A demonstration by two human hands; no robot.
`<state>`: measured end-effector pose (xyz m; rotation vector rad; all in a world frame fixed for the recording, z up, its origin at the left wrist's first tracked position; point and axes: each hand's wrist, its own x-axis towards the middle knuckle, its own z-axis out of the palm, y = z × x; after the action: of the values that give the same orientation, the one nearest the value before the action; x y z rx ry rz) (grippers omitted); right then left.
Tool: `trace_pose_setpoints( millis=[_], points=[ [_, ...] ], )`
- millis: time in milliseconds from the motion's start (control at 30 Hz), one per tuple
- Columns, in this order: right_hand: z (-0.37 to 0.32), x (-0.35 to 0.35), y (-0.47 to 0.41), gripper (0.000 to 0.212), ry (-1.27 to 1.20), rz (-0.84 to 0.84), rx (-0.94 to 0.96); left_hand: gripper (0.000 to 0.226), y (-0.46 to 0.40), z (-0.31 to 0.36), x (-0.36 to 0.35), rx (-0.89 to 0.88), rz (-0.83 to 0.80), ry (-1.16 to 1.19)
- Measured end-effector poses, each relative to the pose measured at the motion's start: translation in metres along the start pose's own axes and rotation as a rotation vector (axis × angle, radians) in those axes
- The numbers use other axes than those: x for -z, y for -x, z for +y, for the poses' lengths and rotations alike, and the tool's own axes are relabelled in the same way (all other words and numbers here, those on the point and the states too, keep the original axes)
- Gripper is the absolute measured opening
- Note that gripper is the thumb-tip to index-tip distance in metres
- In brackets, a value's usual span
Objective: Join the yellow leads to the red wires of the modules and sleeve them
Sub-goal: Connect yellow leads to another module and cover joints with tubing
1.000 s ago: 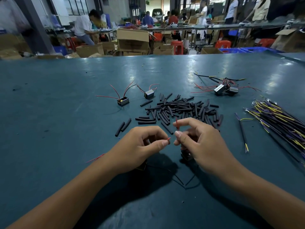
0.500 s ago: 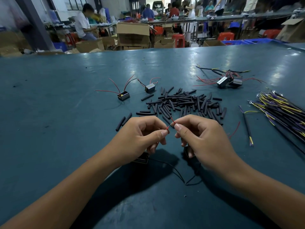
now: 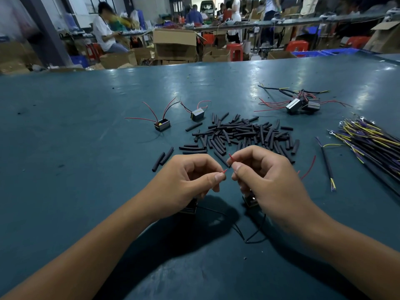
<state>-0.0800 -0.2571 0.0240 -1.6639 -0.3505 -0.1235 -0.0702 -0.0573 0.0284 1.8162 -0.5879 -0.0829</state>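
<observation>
— Red wires: where are they?
— I see one red wire end pinched in my left hand, another in my right hand, both held just above the near table.
— The gap?
— Tips nearly touching, left tip pointing right and far; hands equally near.

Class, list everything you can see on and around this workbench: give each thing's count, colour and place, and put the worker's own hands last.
table: one, teal, fills the foreground
sleeve pile: many short tubes, black, table centre
loose modules: two, black, with red wires, left of the pile
module cluster: at least two, black, far right
lead bundle: many, yellow, purple and black, right edge
single lead: one, black, beside the bundle
cardboard boxes: several, brown, behind the table
left hand: pinches a red wire end
right hand: pinches another red wire
</observation>
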Motion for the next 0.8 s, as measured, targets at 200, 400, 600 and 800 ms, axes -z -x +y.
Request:
trace_pose_setpoints(
  millis=[200, 400, 600, 800],
  points=[
    [-0.0014, -0.0003, 0.0008, 0.014, 0.069, -0.053, 0.038, 0.013, -0.0020, -0.0047, -0.0005, -0.041, 0.082, 0.008],
    [0.0003, 0.0003, 0.0032, 0.016, 0.124, -0.102, 0.041, 0.017, 0.0007, -0.0046, -0.0018, -0.111, 0.029, -0.082],
    [0.0005, 0.0013, 0.0022, 0.016, 0.101, -0.129, 0.017, 0.010, 0.0000, -0.0034, 0.0010, -0.145, 0.061, -0.142],
    [-0.0035, 0.0008, 0.0019, 0.019, 0.080, -0.133, 0.006, 0.011, -0.0012, -0.0027, 0.0023, -0.064, 0.006, -0.037]
  ],
)
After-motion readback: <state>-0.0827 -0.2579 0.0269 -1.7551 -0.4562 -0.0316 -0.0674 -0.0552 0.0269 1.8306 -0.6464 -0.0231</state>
